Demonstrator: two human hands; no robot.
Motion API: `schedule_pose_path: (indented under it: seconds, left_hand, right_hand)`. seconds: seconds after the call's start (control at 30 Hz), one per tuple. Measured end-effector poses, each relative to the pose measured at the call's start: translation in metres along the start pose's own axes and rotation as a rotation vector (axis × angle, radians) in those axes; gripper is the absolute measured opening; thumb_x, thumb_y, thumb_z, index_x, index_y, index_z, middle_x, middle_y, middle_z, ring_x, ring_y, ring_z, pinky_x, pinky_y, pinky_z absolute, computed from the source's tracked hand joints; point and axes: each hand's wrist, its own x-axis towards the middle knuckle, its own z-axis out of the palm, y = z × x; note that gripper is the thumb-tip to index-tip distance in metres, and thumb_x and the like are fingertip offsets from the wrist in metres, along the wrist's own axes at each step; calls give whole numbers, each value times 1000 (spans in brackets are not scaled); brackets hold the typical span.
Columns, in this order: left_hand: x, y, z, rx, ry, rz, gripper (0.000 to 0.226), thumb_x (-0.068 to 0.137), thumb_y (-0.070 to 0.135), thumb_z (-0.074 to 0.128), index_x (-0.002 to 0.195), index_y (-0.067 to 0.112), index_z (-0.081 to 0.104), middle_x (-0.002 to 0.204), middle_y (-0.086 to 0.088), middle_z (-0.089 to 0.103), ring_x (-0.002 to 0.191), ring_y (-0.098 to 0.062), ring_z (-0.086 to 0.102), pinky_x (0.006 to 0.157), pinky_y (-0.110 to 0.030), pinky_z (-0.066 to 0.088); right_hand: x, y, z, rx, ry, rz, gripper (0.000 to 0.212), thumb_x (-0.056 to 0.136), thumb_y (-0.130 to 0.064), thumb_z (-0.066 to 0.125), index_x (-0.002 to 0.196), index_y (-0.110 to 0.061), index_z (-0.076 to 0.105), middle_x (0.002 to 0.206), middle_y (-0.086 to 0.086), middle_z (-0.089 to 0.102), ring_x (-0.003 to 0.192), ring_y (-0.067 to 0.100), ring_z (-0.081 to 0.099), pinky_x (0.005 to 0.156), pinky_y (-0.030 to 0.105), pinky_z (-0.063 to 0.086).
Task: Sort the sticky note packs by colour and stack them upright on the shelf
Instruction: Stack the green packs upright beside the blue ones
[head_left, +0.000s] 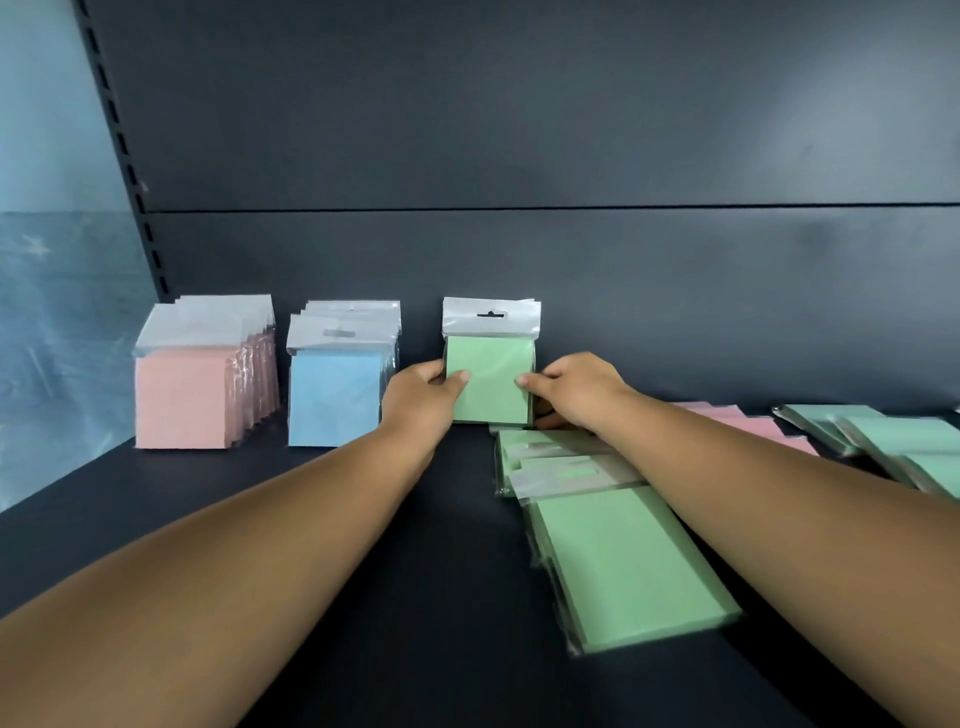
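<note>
Two hands hold one upright green pack (491, 376) at the back of the dark shelf (363, 519), in front of the grey back panel (519, 130). Your left hand (418, 397) grips the pack's left edge — thumb curled onto the front face, other fingers hidden behind it. Your right hand (574, 389) grips the right edge in the same way, thumb tip on the front face, remaining fingers curled out of view. The pack's bottom edge sits at shelf level; whether it touches the surface cannot be determined.

Left of the held pack, a row of blue packs (337, 382) stands upright, and further left a row of pink packs (200, 379) stands upright. The two rows are near each other but apart.

Loose stock lies flat on the shelf:
- green packs (623, 561) overlapping one another, just in front of the held pack and partly under your right forearm;
- flat pink packs (748, 423) beyond that forearm;
- teal-green packs (893, 441) at the far right — overlapping, partly cut off by the frame edge.
</note>
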Motion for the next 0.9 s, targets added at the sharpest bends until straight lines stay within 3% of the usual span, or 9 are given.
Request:
schedule_pose_path:
  seconds: [0.13, 0.23, 0.3, 0.4, 0.47, 0.6, 0.7, 0.83, 0.9]
  left_hand:
    - [3, -1, 1, 16, 6, -21, 28, 89, 22, 60, 114, 11, 66, 108, -4, 69, 102, -22, 64, 99, -37, 47]
    - [3, -3, -1, 50, 14, -34, 25, 89, 23, 59, 109, 10, 68, 102, -4, 69, 100, -24, 65, 96, -38, 48]
    - [0, -2, -2, 127, 16, -29, 20, 91, 24, 57, 101, 11, 68, 100, -7, 68, 99, -27, 64, 93, -37, 49]
    - [-7, 4, -2, 280, -21, -38, 33, 92, 33, 53, 107, 5, 63, 112, -12, 65, 104, -29, 60, 90, -35, 46]
    - [-16, 10, -3, 357, -41, -65, 48, 93, 38, 49, 124, 1, 53, 124, -14, 58, 113, -30, 54, 92, -34, 42]
    - [-48, 22, -7, 515, -83, -79, 55, 97, 38, 41, 137, 2, 35, 141, -13, 42, 127, -29, 42, 95, -31, 36]
    - [-75, 26, -10, 664, -204, 17, 48, 99, 37, 33, 134, 5, 43, 138, -12, 47, 126, -27, 44, 93, -28, 35]
    - [-99, 29, -7, 713, -387, 20, 45, 101, 36, 27, 114, 7, 57, 118, -11, 59, 113, -26, 52, 88, -28, 37]
    - [-99, 34, -6, 716, -360, -11, 42, 101, 38, 26, 103, 10, 57, 106, -8, 56, 102, -24, 51, 81, -26, 35]
  right_hand:
    - [1, -1, -3, 1, -48, 36, 41, 90, -45, 53, 64, -15, 45, 87, 9, 70, 96, 26, 68, 63, 24, 39]
    - [1, -2, -4, 13, -77, 39, 31, 91, -45, 52, 85, -15, 57, 98, 10, 72, 98, 25, 68, 60, 22, 35]
    - [3, -2, -2, 1, -92, 33, 32, 89, -46, 53, 87, -15, 56, 101, 11, 72, 98, 26, 68, 61, 24, 36]
    - [1, -3, -4, -31, -125, 29, 38, 87, -49, 54, 78, -12, 54, 100, 10, 72, 97, 26, 68, 69, 29, 43]
    - [-8, -5, -12, -110, -153, 6, 44, 89, -51, 49, 93, -8, 61, 104, 8, 71, 98, 25, 66, 82, 33, 48]
    - [-40, -6, -24, -337, -253, -79, 56, 93, -57, 34, 115, -12, 60, 124, 4, 59, 105, 23, 54, 97, 33, 38]
    - [-63, -2, -24, -387, -321, -140, 42, 95, -54, 30, 82, -23, 56, 97, -2, 56, 95, 19, 48, 86, 28, 34]
    - [-85, 2, -26, -355, -327, -199, 47, 97, -52, 29, 99, -18, 62, 105, -2, 58, 101, 19, 53, 88, 27, 37]
    - [-91, 4, -29, -366, -316, -219, 44, 97, -52, 28, 76, -22, 55, 84, -7, 54, 91, 18, 50, 81, 26, 35]
